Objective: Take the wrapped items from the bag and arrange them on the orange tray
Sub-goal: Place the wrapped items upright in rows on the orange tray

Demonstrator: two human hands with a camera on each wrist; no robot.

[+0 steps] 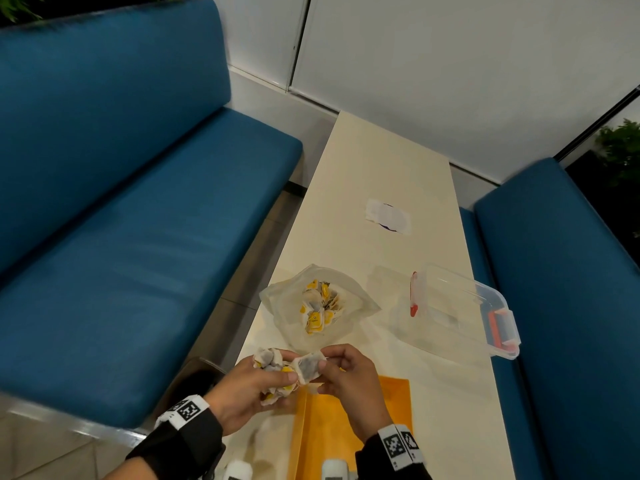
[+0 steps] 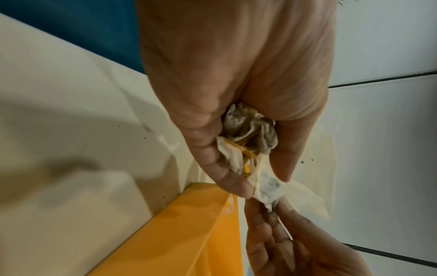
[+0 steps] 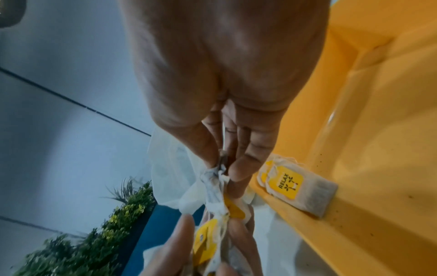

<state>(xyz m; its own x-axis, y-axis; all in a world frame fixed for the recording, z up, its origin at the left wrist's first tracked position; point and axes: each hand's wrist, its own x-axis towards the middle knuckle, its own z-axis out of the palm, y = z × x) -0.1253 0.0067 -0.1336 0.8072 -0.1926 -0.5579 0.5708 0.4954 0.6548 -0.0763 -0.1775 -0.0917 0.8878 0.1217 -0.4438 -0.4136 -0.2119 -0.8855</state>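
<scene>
My left hand (image 1: 277,379) grips a crumpled bunch of tea bags (image 1: 273,362) with yellow tags, held above the near end of the table. My right hand (image 1: 325,368) pinches one tea bag (image 1: 310,370) at the edge of that bunch, between thumb and fingers. The same pinch shows in the left wrist view on the tea bag (image 2: 269,188) and in the right wrist view (image 3: 220,168). The orange tray (image 1: 346,427) lies just below both hands. One tea bag with a "RELAX" tag (image 3: 298,188) lies on the tray (image 3: 378,149). The open clear bag (image 1: 360,303) behind the hands holds several more.
A clear plastic box with red clips (image 1: 460,313) stands to the right of the bag. A white paper scrap (image 1: 388,216) lies farther up the narrow cream table (image 1: 398,161). Blue benches (image 1: 138,237) flank both sides.
</scene>
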